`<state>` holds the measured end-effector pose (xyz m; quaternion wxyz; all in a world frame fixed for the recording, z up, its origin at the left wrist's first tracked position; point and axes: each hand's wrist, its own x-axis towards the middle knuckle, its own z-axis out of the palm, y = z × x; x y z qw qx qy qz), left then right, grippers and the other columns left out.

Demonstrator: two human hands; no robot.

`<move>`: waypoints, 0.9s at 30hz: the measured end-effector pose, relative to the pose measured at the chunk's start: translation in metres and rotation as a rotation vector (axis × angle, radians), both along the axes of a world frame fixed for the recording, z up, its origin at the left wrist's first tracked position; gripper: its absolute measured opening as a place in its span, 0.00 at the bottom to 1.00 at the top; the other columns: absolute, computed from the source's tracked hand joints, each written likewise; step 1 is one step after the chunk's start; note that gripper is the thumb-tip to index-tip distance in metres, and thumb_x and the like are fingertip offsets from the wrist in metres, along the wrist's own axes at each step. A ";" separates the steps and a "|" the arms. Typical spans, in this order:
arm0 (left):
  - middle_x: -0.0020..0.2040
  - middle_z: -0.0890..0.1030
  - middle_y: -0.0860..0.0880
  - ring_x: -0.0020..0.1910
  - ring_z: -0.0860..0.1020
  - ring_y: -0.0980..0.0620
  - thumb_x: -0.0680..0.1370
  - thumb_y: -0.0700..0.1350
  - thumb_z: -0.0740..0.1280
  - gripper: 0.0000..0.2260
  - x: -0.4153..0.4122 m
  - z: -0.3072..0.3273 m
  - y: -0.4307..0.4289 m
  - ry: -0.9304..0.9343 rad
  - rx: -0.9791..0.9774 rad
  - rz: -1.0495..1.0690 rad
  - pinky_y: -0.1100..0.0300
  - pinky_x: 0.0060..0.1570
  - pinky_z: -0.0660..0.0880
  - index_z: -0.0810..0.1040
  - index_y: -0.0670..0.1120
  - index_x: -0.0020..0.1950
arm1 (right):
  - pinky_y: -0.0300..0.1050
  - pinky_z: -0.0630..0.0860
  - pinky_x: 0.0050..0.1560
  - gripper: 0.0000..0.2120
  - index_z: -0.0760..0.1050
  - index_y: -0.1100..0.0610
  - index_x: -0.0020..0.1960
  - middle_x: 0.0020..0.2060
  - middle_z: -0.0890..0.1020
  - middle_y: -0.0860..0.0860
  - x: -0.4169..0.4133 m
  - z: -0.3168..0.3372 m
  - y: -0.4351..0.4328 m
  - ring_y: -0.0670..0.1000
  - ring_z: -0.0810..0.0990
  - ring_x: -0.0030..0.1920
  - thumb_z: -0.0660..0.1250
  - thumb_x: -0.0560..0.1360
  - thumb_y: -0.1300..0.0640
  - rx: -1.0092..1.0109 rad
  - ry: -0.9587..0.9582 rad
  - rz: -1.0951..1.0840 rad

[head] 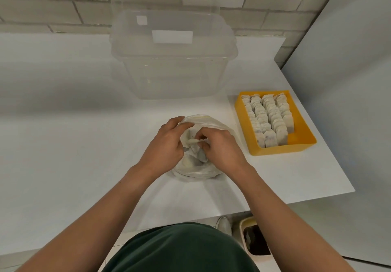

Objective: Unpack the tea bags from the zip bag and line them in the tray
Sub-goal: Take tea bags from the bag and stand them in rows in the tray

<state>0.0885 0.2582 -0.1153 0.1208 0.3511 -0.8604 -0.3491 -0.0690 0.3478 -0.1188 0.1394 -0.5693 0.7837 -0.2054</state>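
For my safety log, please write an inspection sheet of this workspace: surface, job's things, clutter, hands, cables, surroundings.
Surface: white countertop.
Job's things: open zip bag at centre; yellow tray to its right, holding rows of tea bags.
Clutter: clear plastic storage box behind the zip bag.
Hands: left hand holds the zip bag's rim; right hand pinches a tea bag inside it.
Cables: nothing seen.
Surroundings: white brick wall; waste bin on the floor.

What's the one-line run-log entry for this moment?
step: unpacking | left hand: grips zip bag | right hand: pinches tea bag | tray: partly filled
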 end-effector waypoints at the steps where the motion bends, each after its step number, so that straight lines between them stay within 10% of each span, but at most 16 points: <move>1: 0.81 0.64 0.48 0.78 0.65 0.45 0.79 0.30 0.59 0.28 -0.001 0.002 0.000 -0.007 0.008 0.008 0.56 0.72 0.66 0.71 0.51 0.77 | 0.50 0.80 0.50 0.08 0.83 0.52 0.55 0.49 0.86 0.48 0.001 0.003 0.004 0.52 0.83 0.49 0.66 0.79 0.60 -0.033 0.017 0.005; 10: 0.71 0.73 0.60 0.69 0.72 0.65 0.78 0.46 0.74 0.15 0.009 0.039 0.021 0.401 0.038 0.172 0.67 0.64 0.71 0.80 0.57 0.64 | 0.49 0.83 0.53 0.06 0.84 0.54 0.49 0.47 0.87 0.47 -0.017 0.041 0.029 0.51 0.86 0.49 0.77 0.74 0.62 -0.277 -0.735 -0.196; 13: 0.65 0.78 0.61 0.65 0.78 0.62 0.75 0.53 0.77 0.22 0.012 0.052 0.030 0.511 0.403 0.230 0.60 0.61 0.78 0.77 0.59 0.67 | 0.49 0.84 0.50 0.07 0.83 0.57 0.49 0.47 0.87 0.53 -0.017 0.058 0.031 0.53 0.86 0.49 0.77 0.73 0.64 -0.341 -0.901 -0.190; 18: 0.68 0.81 0.48 0.65 0.82 0.50 0.78 0.51 0.74 0.23 0.006 0.060 0.030 0.532 1.035 0.031 0.51 0.66 0.78 0.75 0.51 0.73 | 0.45 0.83 0.50 0.08 0.83 0.59 0.50 0.46 0.87 0.51 -0.013 0.076 0.026 0.50 0.86 0.49 0.77 0.73 0.64 -0.334 -0.816 -0.044; 27: 0.61 0.85 0.44 0.61 0.84 0.46 0.85 0.37 0.63 0.13 -0.010 0.057 0.039 0.669 1.089 0.193 0.59 0.55 0.82 0.79 0.44 0.68 | 0.44 0.82 0.50 0.13 0.83 0.47 0.53 0.46 0.84 0.44 -0.022 0.073 0.025 0.46 0.84 0.45 0.81 0.70 0.50 -0.307 -0.590 -0.184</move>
